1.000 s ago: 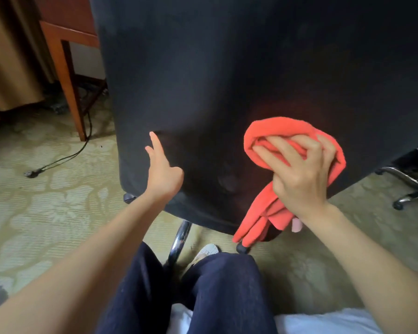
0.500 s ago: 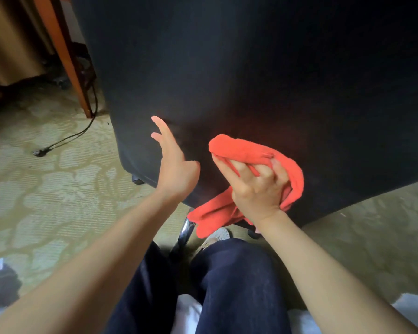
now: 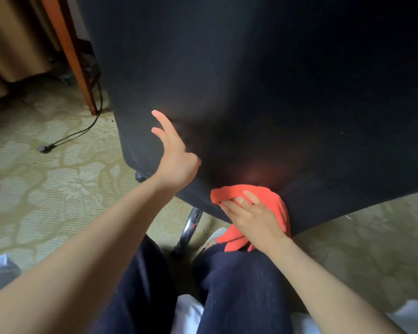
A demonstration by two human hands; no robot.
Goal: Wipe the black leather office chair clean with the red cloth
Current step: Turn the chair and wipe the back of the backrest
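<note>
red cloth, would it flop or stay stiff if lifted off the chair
Probably floppy: the red cloth bunches in soft folds under the right hand, and its loose end dangles below the edge of the black leather office chair. Likely light too, as thin folds suggest little bulk.

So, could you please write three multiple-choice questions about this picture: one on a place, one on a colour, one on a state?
1. Where is the red cloth?
A) on the floor
B) at the lower edge of the black chair
C) on a table

2. What colour is the cable on the carpet?
A) white
B) black
C) red

3. How is the left hand?
A) open, fingers straight
B) gripping the cloth
C) a closed fist

Answers:
1 B: the right hand holds it against the chair's bottom edge.
2 B: a black cable lies by the wooden leg.
3 A: its fingers are straight and spread.
</note>
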